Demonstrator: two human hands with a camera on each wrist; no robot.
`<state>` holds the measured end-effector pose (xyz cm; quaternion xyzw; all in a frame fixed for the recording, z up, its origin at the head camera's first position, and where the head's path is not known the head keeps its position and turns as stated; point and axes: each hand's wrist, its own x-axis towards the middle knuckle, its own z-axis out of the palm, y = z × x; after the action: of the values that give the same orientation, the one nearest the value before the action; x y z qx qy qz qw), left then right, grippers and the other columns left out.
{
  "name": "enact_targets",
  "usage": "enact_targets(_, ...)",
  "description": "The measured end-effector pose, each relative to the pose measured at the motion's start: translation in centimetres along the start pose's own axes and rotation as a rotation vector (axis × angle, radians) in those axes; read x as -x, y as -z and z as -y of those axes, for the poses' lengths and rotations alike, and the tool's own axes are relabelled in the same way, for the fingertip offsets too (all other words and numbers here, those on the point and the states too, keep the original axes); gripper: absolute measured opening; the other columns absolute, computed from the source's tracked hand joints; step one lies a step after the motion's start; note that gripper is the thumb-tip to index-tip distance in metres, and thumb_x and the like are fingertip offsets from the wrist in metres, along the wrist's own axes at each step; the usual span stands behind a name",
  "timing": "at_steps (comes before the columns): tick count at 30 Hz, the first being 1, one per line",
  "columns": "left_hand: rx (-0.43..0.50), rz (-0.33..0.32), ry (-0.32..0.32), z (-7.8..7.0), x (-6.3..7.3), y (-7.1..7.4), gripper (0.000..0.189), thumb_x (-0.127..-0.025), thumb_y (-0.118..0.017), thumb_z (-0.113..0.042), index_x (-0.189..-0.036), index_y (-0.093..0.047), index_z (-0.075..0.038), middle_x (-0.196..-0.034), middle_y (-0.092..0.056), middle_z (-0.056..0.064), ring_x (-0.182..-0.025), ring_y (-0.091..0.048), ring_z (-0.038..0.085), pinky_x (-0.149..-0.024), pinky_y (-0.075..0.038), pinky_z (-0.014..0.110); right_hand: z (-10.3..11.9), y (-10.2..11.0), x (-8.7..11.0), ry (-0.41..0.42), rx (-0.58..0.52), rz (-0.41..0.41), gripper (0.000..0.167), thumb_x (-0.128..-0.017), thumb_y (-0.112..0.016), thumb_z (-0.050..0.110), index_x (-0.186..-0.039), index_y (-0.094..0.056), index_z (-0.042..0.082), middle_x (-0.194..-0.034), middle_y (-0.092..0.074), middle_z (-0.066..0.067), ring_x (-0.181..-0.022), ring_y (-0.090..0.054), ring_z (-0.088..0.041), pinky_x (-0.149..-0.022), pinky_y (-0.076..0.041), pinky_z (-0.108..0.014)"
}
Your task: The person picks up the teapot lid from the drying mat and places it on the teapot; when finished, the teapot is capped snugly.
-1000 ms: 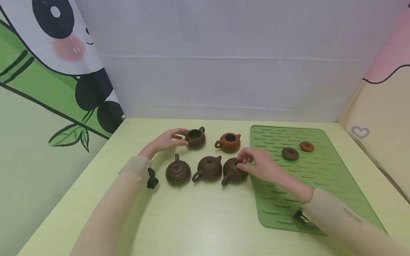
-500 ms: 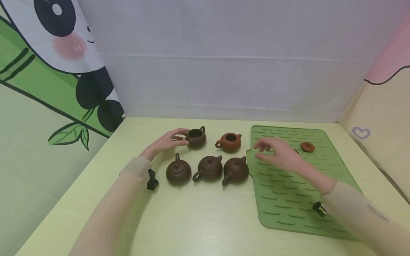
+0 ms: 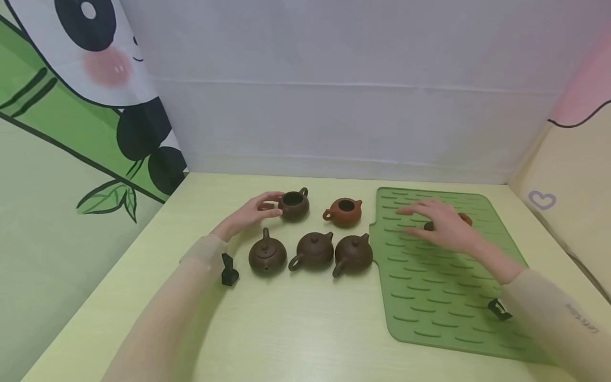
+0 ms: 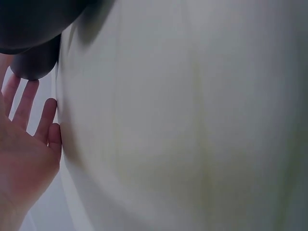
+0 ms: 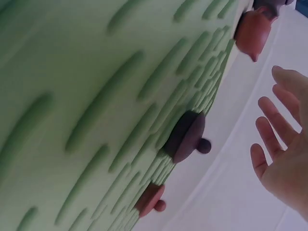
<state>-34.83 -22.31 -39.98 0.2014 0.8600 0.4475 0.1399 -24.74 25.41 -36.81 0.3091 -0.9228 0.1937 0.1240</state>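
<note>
My left hand rests beside a lidless dark brown teapot at the back left. Its fingers are extended and touch the pot's side, as the left wrist view also shows. Over the green mat, my right hand hovers with spread fingers and holds nothing. Under and behind it in the head view are a dark brown lid and a reddish lid, both lying knob up on the mat. A reddish-brown teapot, also lidless, stands between the hands.
In the front row stand three dark brown teapots with lids on: a left one, a middle one and a right one close to the mat's edge. A white cloth wall bounds the table at the back.
My right hand has let go of the front right teapot's lid knob, moved right over the mat and spread its fingers. My left hand has stayed at the dark open teapot.
</note>
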Motion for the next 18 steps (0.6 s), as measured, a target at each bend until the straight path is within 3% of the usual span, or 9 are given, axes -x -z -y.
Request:
enact_targets(9,0.051,-0.014,0.021,0.4,-0.1,-0.2,0.061,-0.095,-0.063,-0.042,-0.15,-0.038,-0.035,-0.158,-0.037,-0.001,-0.148,-0.033,0.032,-0.12,-0.024,0.058,-2.4,0.5,1.2,-0.114,0.091,0.141,0.046,-0.089,-0.074,0.023,-0.133,-0.062,0.017,-0.138,-0.058,-0.019,-0.126,-0.046,-0.045,-0.096,-0.031,-0.073)
enact_targets(18,0.085,-0.017,0.008,0.6,0.0,-0.3,0.06,-0.096,-0.063,-0.038,-0.15,-0.038,-0.032,-0.158,-0.038,0.001,-0.146,-0.035,0.032,-0.12,-0.022,0.059,-3.2,1.0,1.2,-0.161,0.091,0.203,0.03,-0.087,-0.074,0.019,-0.116,-0.071,0.014,-0.119,-0.07,-0.011,-0.115,-0.054,-0.039,-0.091,-0.032,-0.065)
